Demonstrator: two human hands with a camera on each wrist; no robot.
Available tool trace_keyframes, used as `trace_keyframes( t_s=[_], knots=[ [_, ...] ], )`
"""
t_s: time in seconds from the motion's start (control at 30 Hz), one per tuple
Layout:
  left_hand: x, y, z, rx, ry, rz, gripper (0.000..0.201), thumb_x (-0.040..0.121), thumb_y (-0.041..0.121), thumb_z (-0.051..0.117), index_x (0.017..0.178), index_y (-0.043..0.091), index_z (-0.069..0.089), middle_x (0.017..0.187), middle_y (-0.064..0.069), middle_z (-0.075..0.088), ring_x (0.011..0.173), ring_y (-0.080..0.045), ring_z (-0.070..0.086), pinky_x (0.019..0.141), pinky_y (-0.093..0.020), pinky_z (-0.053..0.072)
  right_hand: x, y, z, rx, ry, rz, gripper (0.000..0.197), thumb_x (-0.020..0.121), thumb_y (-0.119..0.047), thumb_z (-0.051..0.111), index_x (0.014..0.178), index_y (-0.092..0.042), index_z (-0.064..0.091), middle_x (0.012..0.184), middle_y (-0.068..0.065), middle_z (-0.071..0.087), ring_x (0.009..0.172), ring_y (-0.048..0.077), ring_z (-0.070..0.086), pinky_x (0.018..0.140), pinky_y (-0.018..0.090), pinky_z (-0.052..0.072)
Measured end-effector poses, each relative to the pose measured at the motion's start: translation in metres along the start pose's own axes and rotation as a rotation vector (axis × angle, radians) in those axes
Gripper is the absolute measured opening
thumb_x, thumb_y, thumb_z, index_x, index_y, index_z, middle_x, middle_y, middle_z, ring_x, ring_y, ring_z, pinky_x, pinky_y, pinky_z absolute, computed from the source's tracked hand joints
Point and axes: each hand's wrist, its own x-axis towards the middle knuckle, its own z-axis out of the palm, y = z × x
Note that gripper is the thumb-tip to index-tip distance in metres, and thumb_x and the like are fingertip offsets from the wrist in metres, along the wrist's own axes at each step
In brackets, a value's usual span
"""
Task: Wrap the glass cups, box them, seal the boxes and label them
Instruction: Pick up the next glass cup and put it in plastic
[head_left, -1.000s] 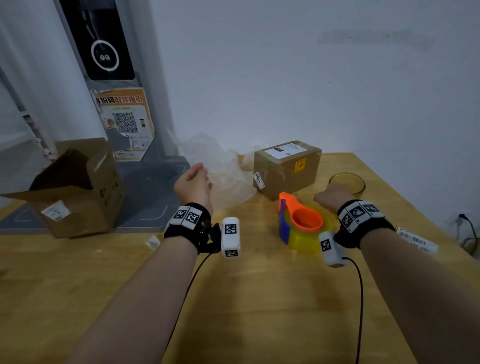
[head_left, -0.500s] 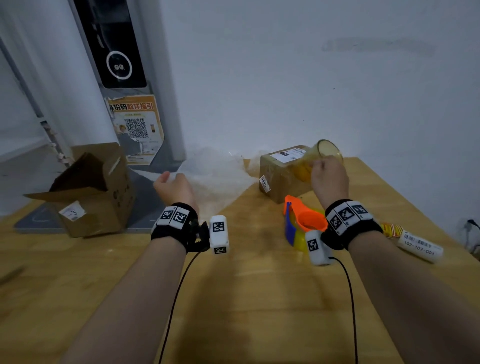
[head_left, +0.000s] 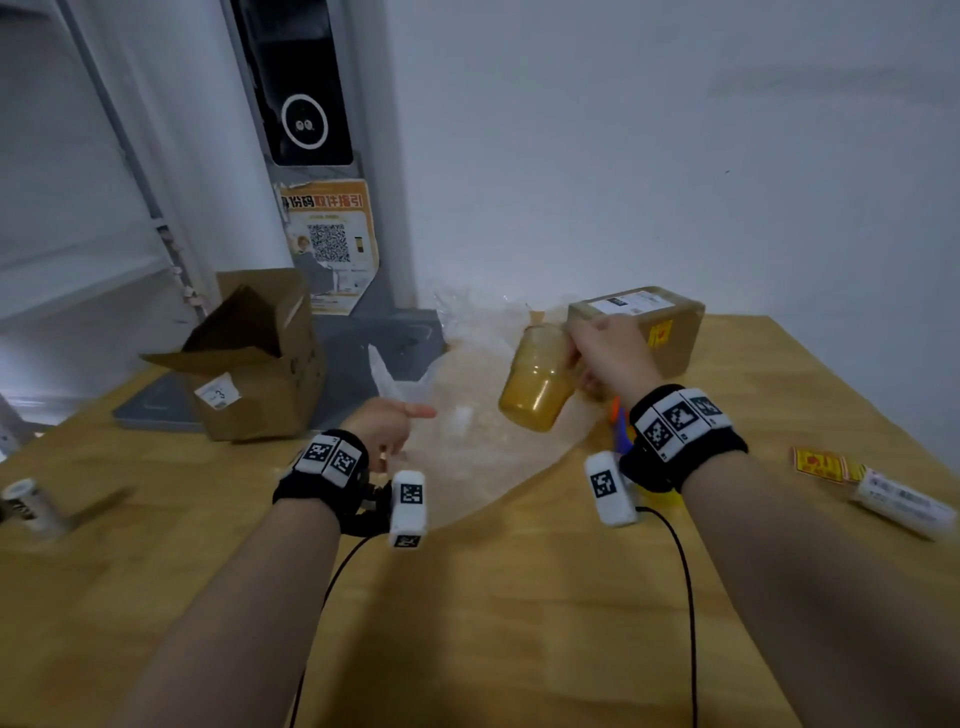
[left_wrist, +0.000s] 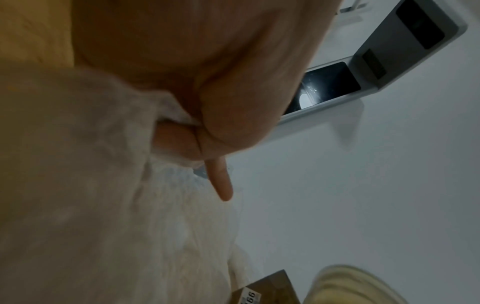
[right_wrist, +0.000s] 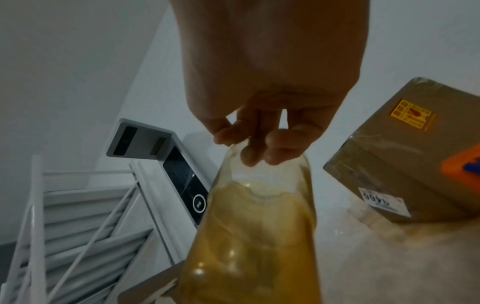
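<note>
Fingers (right_wrist: 255, 148) of the right hand (head_left: 610, 358) pinch the rim of the amber glass cup (head_left: 537, 387), some inside the mouth, thumb outside; cup hangs tilted, base down-left, in the air above the wrap sheet (head_left: 483, 447). Left hand (head_left: 382, 428) holds an edge of that sheet, fingers curled on it in the left wrist view, one finger sticking out straight. Sheet is translucent and crumpled, spread over the back-middle of the desk (head_left: 519, 597). Behind the cup sits a sealed box (head_left: 657, 325), already labelled; an open box (head_left: 260, 358) stands well apart at left. Tape dispenser (head_left: 621, 421) mostly hidden behind the right wrist. Stickers (head_left: 823, 462) and a label roll (head_left: 901, 501) lie at the right edge. Judgement: cup is rigid, smooth, likely slippery and breakable; a rim pinch is weak for a tilted load, better a full wrap round the body once it is laid on the sheet. Sheet is light and limp, so take it at an edge or corner and keep it flat. Wrapping step looks barely begun.
</note>
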Motion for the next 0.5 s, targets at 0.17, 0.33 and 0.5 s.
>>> trace_keyframes(
  t_s=[0.17, 0.33, 0.5],
  knots=[
    [0.000, -0.007, -0.015, 0.130, 0.127, -0.003, 0.042, 0.095, -0.006, 0.053, 0.138, -0.009, 0.055, 0.085, -0.007, 0.054, 0.069, -0.021, 0.050, 0.087, -0.043, 0.053, -0.007, 0.007, 0.027, -0.124, -0.139, -0.011, 0.040, 0.093, -0.026, 0.059, 0.056, -0.010, 0.060, 0.037, -0.009, 0.050, 0.040, 0.012, 0.048, 0.045, 0.019, 0.040],
    [0.049, -0.009, -0.025, 0.089, 0.297, -0.081, 0.089, 0.057, 0.029, 0.072, 0.139, 0.006, 0.047, 0.147, -0.021, 0.038, 0.129, -0.042, 0.043, 0.110, -0.052, 0.043, -0.002, 0.018, 0.035, -0.160, -0.168, 0.043, 0.041, 0.090, -0.027, 0.059, 0.052, -0.013, 0.060, 0.045, -0.004, 0.058, 0.043, 0.014, 0.049, 0.058, 0.029, 0.044],
    [0.026, 0.054, -0.006, -0.174, 0.258, 0.237, 0.024, 0.093, 0.012, 0.057, 0.115, 0.019, 0.064, 0.120, -0.012, 0.059, 0.116, -0.034, 0.055, 0.093, -0.040, 0.050, 0.019, 0.014, 0.024, -0.161, -0.137, 0.065, 0.034, 0.091, -0.029, 0.059, 0.062, -0.013, 0.066, 0.057, -0.001, 0.065, 0.051, 0.016, 0.051, 0.057, 0.028, 0.043]
  ],
)
